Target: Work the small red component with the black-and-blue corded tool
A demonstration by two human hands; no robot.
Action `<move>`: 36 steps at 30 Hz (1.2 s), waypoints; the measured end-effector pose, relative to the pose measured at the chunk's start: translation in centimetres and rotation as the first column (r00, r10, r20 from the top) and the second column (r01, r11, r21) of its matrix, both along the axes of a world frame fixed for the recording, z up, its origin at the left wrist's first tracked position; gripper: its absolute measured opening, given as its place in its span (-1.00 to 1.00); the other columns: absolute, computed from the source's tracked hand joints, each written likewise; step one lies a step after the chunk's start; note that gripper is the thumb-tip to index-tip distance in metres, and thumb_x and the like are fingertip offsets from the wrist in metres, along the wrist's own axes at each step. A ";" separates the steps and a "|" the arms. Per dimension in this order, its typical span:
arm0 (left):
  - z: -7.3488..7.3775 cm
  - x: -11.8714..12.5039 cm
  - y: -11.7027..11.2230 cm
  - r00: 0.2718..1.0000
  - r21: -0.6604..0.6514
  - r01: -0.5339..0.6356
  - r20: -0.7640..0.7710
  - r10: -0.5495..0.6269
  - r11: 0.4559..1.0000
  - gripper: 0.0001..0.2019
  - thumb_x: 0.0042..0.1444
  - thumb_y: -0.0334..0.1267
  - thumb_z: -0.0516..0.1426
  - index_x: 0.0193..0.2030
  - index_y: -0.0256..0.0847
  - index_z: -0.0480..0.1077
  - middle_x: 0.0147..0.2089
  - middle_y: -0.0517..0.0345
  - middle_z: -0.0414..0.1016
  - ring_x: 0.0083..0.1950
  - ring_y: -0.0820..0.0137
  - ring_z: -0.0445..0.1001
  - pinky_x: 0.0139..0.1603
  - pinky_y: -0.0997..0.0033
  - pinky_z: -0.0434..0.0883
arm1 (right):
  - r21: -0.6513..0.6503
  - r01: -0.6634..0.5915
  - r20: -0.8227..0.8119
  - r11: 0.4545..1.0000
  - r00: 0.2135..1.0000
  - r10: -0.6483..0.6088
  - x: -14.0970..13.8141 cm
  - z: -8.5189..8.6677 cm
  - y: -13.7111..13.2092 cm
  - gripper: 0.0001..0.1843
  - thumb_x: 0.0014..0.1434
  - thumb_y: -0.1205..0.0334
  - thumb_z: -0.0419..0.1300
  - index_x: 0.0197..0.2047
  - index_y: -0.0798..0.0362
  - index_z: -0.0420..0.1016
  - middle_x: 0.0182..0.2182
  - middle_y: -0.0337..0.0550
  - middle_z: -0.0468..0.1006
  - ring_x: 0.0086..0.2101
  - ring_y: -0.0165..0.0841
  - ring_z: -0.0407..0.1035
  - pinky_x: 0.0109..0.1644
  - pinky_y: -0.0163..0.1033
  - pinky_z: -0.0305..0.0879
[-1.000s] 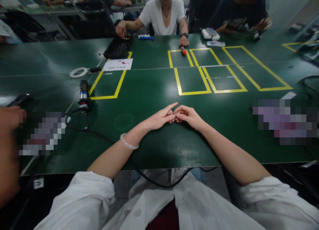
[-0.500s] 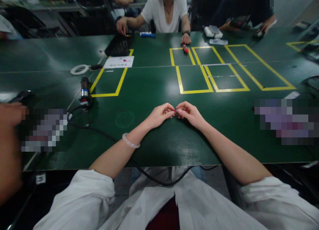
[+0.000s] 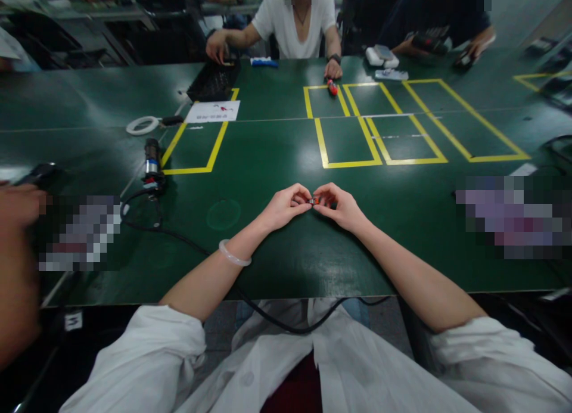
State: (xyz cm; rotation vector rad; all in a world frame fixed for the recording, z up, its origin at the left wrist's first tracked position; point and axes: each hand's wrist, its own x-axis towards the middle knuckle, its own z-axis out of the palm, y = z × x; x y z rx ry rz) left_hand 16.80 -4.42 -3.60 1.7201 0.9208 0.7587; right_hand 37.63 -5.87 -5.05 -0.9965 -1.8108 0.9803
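My left hand (image 3: 286,205) and my right hand (image 3: 337,205) meet over the green table (image 3: 268,264), both curled in a pinch. Between their fingertips sits a tiny red and silver part (image 3: 314,201), too small to name. A pale bangle (image 3: 232,255) circles my left wrist. Both forearms rest on the table near its front edge.
A black cable (image 3: 179,237) runs from a small cylindrical device (image 3: 152,160) off the front edge. Yellow tape rectangles (image 3: 348,142) mark the middle. A white ring (image 3: 142,125), a paper sheet (image 3: 213,111) and a keyboard (image 3: 213,80) lie at far left. People sit opposite; one's hand rests by a red object (image 3: 332,88).
My left index finger was stretched out a second ago; it has curled in. Both hands now pinch the small part between them and sit slightly further from me.
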 end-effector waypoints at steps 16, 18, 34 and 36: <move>0.5 -0.4 0.1 0.997 0.026 0.043 -0.058 -0.041 0.999 -0.74 0.11 -0.23 0.24 -0.10 -0.29 0.40 -0.11 0.01 0.52 -0.15 0.38 0.51 -0.13 0.39 0.40 | 0.063 -0.012 0.126 0.998 0.992 0.004 0.3 -0.1 0.1 -0.85 0.18 0.22 0.25 -0.16 0.04 0.46 -0.33 -0.18 0.52 -0.38 -0.38 0.38 -0.30 -0.24 0.30; 1.1 -1.0 0.4 0.996 0.039 0.036 -0.088 -0.032 0.999 -0.72 0.13 -0.19 0.23 -0.08 -0.29 0.41 -0.08 -0.01 0.53 -0.13 0.36 0.51 -0.10 0.37 0.41 | 0.043 0.006 0.132 0.999 0.991 -0.012 0.4 -0.1 0.1 -0.84 0.18 0.20 0.26 -0.16 0.03 0.46 -0.38 -0.21 0.50 -0.41 -0.38 0.36 -0.31 -0.25 0.28; 3.3 -25.0 5.9 -0.014 0.603 -0.577 -0.682 0.731 0.552 -0.19 0.22 -0.01 0.12 0.40 -0.60 -0.01 0.44 -0.47 -0.03 0.40 -0.16 0.06 0.34 -0.11 0.06 | -0.063 -0.010 0.133 0.998 0.991 0.018 0.3 -0.2 0.2 -0.81 0.15 0.18 0.28 -0.17 0.05 0.46 -0.47 -0.27 0.46 -0.46 -0.41 0.30 -0.33 -0.28 0.24; 3.2 -26.7 5.6 -0.069 0.526 -0.653 -0.758 0.649 0.545 -0.17 0.22 0.03 0.11 0.39 -0.61 -0.04 0.43 -0.49 0.00 0.37 -0.16 0.10 0.29 -0.13 0.10 | -0.065 -0.007 0.130 0.998 0.991 0.016 0.3 -0.2 0.2 -0.81 0.15 0.18 0.28 -0.17 0.05 0.46 -0.46 -0.26 0.46 -0.46 -0.41 0.30 -0.33 -0.27 0.24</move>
